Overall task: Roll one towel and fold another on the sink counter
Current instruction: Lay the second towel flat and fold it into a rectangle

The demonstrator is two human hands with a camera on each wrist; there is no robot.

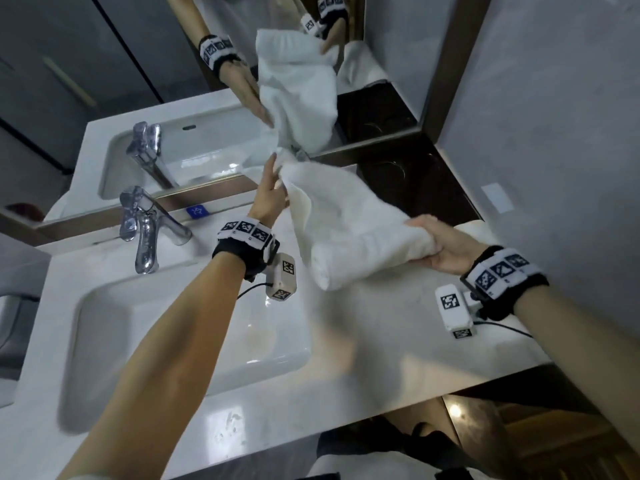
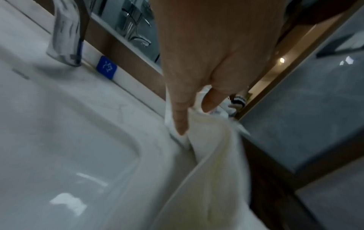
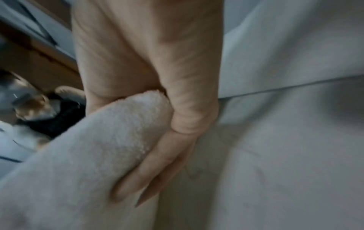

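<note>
Both my hands hold up the white terry towel [image 1: 349, 216]: left hand [image 1: 268, 199] pinches one corner, right hand [image 1: 440, 247] grips the bunched end, above the white marble counter [image 1: 363, 341].

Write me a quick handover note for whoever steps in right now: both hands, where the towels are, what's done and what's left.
Left hand: pinches one end of the white towel near the mirror.
Right hand: grips the other, bunched end, toward the wall.
Towel: held up between both hands over the sink counter, right of the basin; it hangs loose, neither rolled nor folded.
Second towel: a white edge shows past the right hand; its state is hard to tell.
Done: nothing finished that can be seen.
Left: lay this towel down, roll or fold it, then handle the other.
</note>
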